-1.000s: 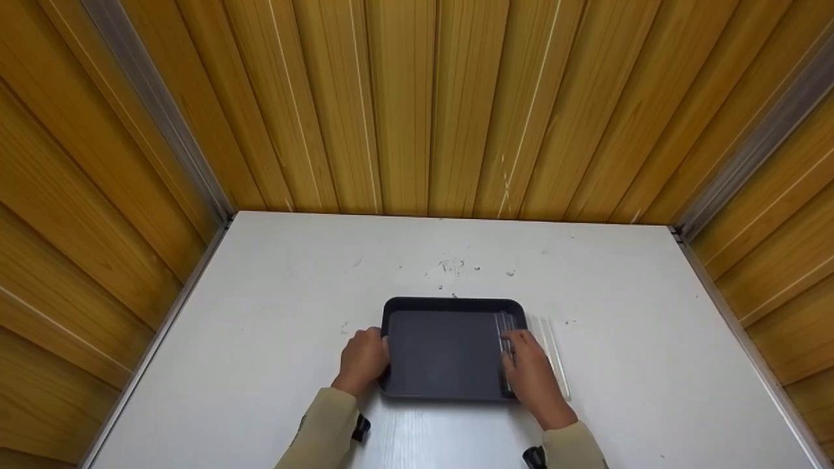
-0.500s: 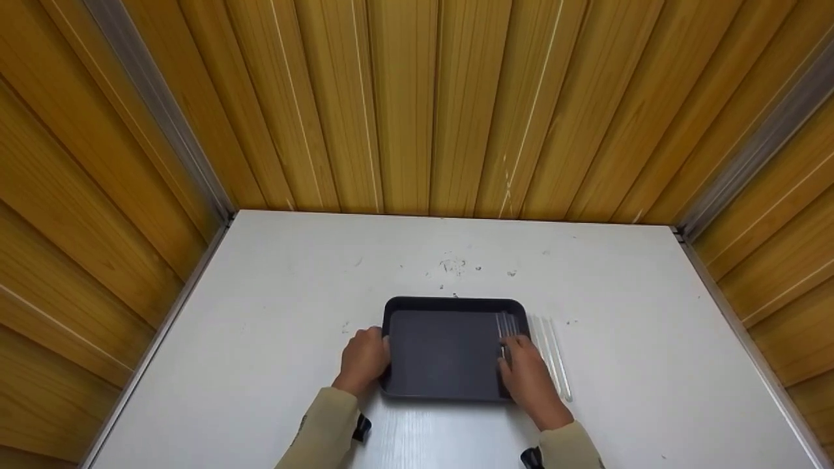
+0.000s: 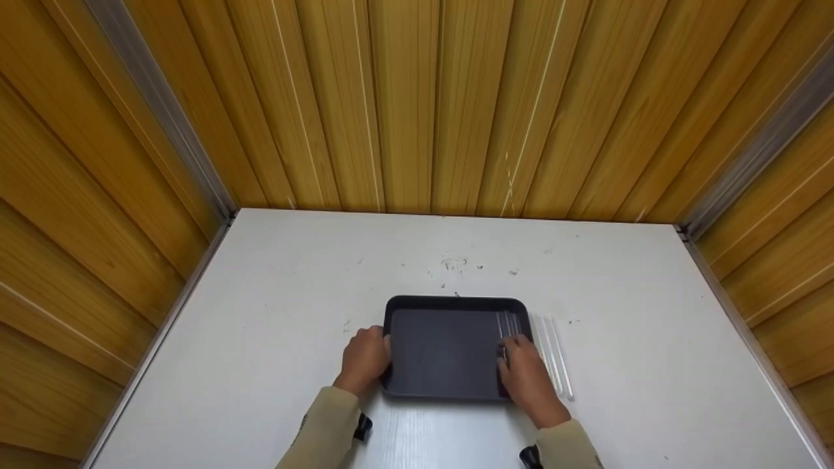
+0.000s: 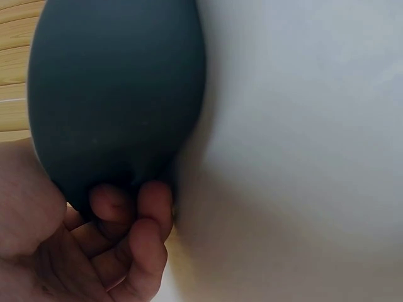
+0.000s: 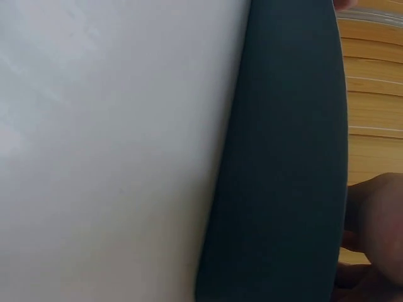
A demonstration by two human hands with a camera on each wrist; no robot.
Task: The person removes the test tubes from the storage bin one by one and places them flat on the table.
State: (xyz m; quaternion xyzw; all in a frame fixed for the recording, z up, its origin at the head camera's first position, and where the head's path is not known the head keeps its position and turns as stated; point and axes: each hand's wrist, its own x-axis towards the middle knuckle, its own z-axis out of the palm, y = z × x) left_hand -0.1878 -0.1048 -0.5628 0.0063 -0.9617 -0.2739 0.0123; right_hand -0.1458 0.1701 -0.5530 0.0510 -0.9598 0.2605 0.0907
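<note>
A dark rectangular tray [image 3: 443, 352] lies flat on the white tabletop [image 3: 260, 312], a little nearer the person than the middle. Its long axis runs left to right, with the short sides facing the two hands.

The left hand [image 3: 365, 359] grips the tray's left edge: in the left wrist view its fingers [image 4: 135, 220] curl under the rim against the outer wall.

The right hand [image 3: 526, 379] rests over the tray's right edge, on top of a few thin clear rods [image 3: 508, 324] that lie inside the tray along that side. These point away from the person, across the tray's long axis. Whether this grip is clamped on a rod or only lying on them I cannot tell.

More clear rods [image 3: 554, 355] lie on the tabletop just beside the tray's right edge, parallel to those inside.

Wooden panelled walls [image 3: 417, 104] enclose the tabletop on three sides.
</note>
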